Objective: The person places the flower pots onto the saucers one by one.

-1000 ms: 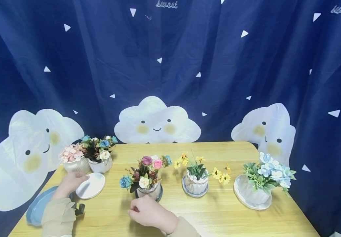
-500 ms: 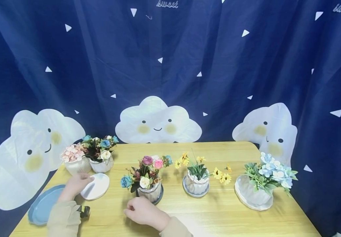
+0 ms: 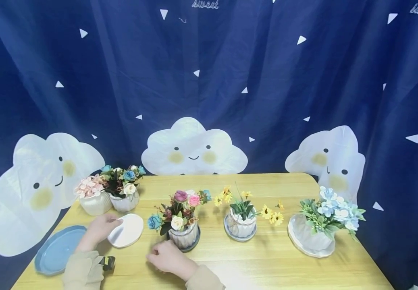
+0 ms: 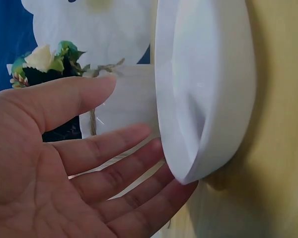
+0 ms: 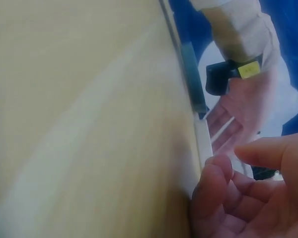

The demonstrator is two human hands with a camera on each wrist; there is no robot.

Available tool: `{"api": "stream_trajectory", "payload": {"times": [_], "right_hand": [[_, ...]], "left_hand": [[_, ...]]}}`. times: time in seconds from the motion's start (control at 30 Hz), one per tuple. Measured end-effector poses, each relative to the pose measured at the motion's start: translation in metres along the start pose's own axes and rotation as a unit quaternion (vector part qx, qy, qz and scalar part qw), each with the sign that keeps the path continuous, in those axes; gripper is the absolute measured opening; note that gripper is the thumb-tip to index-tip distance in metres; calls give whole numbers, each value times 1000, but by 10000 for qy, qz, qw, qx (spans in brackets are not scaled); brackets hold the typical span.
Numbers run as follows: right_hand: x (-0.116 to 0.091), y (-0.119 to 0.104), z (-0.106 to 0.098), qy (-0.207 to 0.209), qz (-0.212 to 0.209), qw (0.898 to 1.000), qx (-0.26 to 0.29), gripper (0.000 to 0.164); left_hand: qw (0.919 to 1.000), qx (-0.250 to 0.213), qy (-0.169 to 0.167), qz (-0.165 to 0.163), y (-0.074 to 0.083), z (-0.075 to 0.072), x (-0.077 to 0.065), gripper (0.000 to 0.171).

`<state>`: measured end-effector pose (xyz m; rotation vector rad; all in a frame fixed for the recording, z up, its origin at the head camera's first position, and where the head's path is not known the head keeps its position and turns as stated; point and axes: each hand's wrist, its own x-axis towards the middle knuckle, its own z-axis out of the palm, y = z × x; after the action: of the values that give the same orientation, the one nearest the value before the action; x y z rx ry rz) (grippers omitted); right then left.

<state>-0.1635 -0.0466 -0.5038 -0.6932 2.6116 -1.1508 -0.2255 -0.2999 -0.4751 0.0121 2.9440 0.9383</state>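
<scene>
Touching the plate near the table's left edge, I should push level, left hand outstretched, right hand half-curled, neither gripping.

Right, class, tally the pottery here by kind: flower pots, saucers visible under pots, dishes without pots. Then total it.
Flower pots: 5 (pink-flowered pot, blue-and-white-rose pot, mixed-rose pot, yellow-flowered pot, light-blue-flowered pot)
Saucers under pots: 3 (dark saucer, blue-grey saucer, white saucer)
Dishes without pots: 2 (blue dish, white dish)
Total: 10
</scene>
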Motion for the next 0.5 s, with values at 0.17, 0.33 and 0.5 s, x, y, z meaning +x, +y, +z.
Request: {"api": "stream_trajectory", "payload": {"times": [0.17,0.33,0.5], "right_hand": [[7,-6,6,116,417,9990,-66,37],[15,-11,10,206,811,9959,-337,40],[22,-13,12,311,959,9940,-421,44]], "left_hand": [[9999,-14,-19,155,4,3,-2,42],[9996,-32,-144,223,11,3,-4,45],[9995,-28,-202,249,16,4,-6,47]]}}
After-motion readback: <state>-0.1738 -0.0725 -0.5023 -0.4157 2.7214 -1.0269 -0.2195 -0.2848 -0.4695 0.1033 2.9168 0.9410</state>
